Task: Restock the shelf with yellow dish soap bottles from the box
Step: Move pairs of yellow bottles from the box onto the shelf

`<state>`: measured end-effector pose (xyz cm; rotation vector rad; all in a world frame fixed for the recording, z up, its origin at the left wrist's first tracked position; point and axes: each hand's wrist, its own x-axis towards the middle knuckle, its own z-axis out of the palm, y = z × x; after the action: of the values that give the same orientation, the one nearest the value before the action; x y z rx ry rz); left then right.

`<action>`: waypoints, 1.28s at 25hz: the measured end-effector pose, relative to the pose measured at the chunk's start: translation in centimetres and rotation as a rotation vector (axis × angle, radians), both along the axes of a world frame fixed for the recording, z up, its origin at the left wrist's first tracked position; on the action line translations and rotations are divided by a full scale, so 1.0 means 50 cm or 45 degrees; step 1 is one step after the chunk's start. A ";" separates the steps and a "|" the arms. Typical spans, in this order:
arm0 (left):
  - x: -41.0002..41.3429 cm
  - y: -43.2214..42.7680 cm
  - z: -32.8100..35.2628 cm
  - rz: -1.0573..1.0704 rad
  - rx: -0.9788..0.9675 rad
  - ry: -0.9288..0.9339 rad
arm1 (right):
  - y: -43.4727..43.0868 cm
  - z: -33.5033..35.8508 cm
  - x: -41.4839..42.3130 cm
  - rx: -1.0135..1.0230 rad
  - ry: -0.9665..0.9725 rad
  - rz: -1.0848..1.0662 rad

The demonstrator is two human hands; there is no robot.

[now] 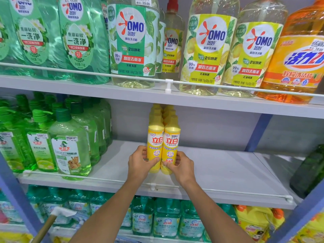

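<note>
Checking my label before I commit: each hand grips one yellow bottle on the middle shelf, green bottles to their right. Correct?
Wrong side. In the head view the green bottles stand left of the yellow bottles, not right. The rest holds: left hand and right hand each grip one on the middle shelf.

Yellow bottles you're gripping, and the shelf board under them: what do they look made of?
The yellow bottles look like opaque glossy plastic: soft highlights, moulded caps. The shelf board looks like pale grey painted metal, thin-edged and smooth, though laminate is possible.
</note>
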<state>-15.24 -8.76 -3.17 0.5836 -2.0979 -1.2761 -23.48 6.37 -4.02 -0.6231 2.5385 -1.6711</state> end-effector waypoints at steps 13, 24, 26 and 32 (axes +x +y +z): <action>0.023 -0.016 0.034 -0.176 -0.037 -0.211 | 0.014 0.041 0.017 0.273 0.050 0.029; 0.177 -0.010 0.061 -0.551 -1.181 -0.908 | 0.095 0.100 0.178 1.101 0.391 0.221; 0.222 0.027 0.047 -0.543 -1.247 -0.920 | 0.118 0.089 0.221 1.256 0.423 0.292; 0.377 0.143 0.001 -0.452 -1.198 -1.009 | 0.218 0.035 0.345 1.326 0.541 0.391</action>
<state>3.60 -1.60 -3.10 0.2895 -3.1930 -0.0247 -6.26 17.29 -2.30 -1.1871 2.8459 -0.0134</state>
